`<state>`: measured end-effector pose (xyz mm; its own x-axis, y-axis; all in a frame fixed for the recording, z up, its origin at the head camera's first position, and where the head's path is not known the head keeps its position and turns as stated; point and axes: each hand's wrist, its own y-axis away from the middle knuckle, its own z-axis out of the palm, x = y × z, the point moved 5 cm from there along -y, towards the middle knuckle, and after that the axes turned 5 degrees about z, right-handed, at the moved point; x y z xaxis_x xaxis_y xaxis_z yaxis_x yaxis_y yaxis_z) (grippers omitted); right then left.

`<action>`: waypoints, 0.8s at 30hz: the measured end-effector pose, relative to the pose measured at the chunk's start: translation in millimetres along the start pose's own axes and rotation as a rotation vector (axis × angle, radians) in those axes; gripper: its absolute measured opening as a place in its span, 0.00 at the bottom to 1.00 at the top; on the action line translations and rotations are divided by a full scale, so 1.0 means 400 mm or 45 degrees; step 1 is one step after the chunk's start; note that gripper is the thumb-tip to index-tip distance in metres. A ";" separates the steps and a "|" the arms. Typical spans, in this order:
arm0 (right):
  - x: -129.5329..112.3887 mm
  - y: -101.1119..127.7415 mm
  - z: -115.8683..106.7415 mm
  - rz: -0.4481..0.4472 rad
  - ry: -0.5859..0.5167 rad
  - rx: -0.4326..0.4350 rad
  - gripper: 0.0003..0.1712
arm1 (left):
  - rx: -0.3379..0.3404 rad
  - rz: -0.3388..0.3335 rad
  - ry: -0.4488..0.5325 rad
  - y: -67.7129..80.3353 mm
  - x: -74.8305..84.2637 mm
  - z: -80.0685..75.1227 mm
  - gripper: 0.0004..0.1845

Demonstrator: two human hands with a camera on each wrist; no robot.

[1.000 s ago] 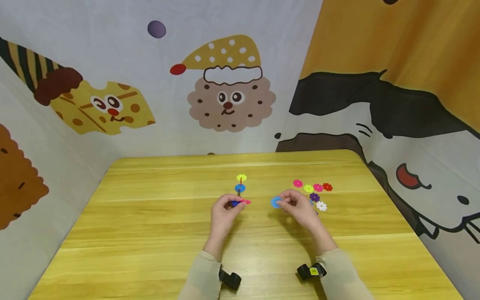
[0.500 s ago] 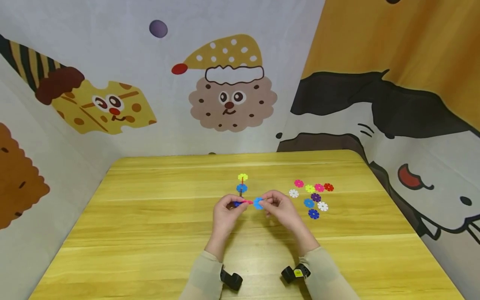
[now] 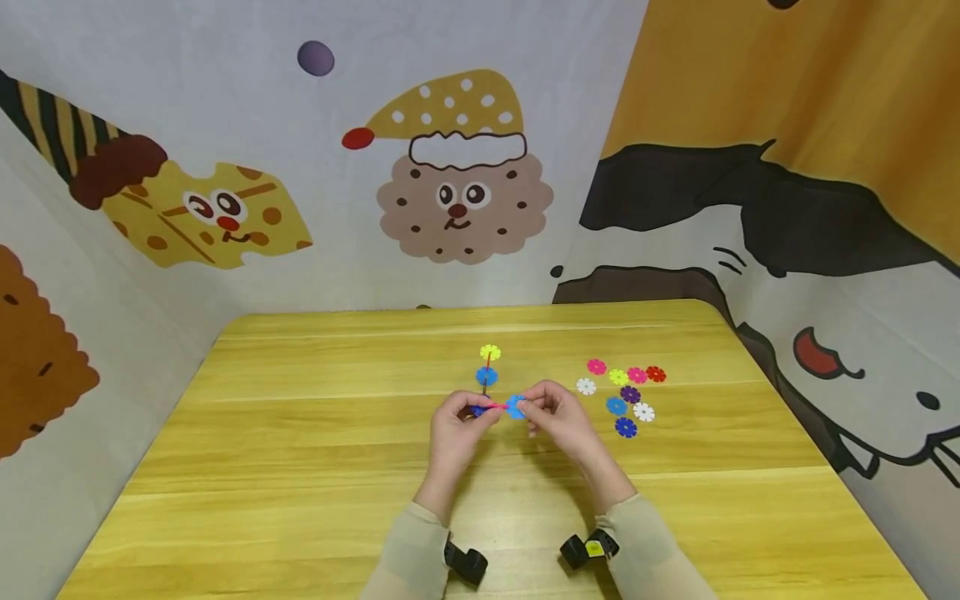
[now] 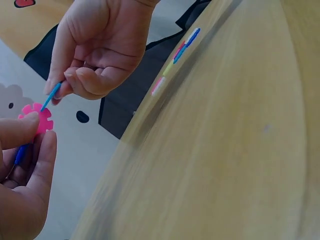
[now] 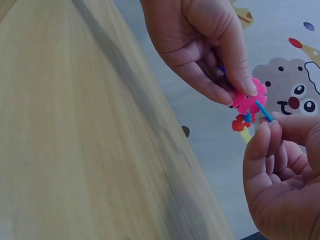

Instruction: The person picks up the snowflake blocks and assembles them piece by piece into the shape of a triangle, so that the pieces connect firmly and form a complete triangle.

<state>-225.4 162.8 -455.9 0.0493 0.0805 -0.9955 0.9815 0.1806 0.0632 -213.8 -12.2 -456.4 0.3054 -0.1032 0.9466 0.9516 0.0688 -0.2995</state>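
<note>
**Slotting a blue disc into a pink one, above the table**

We see two bare hands meeting over a yellow wooden table. The left hand pinches a small assembly of flat notched plastic flower discs by its pink disc, thumb on one face and fingers curled behind it. A dark blue disc is tucked lower in that grip. The right hand pinches a light blue notched plastic disc between thumb and fingertips, closed firmly on it.

In the right wrist view the light blue disc shows edge-on, a thin line tilted down and to the right, its rim meeting the pink disc's rim. The two discs stand roughly at right angles.

We judge that the step goes well if a notch of the blue disc lines up with a notch of the pink one, then slides straight in along the blue disc's plane, without twisting. The left hand should brace the pink disc close to the joint.

The assembly's long axis runs away from us, ending in a blue disc and a yellow disc. Loose coloured discs lie near the right hand on the table.
</note>
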 end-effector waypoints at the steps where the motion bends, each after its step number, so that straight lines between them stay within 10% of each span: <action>1: -0.001 0.000 0.002 0.001 -0.008 0.002 0.08 | 0.003 -0.001 -0.012 0.002 0.012 0.001 0.08; 6: -0.004 0.001 0.006 -0.025 -0.034 -0.016 0.08 | 0.015 0.016 -0.070 0.009 0.073 0.005 0.07; 24: -0.006 0.006 0.004 -0.041 0.103 0.035 0.04 | 0.045 -0.002 -0.096 0.012 0.060 0.003 0.06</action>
<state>-223.1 161.5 -453.3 0.0036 0.1544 -0.9880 0.9871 0.1574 0.0282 -201.9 -13.2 -434.9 0.2990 -0.0282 0.9538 0.9499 0.1041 -0.2947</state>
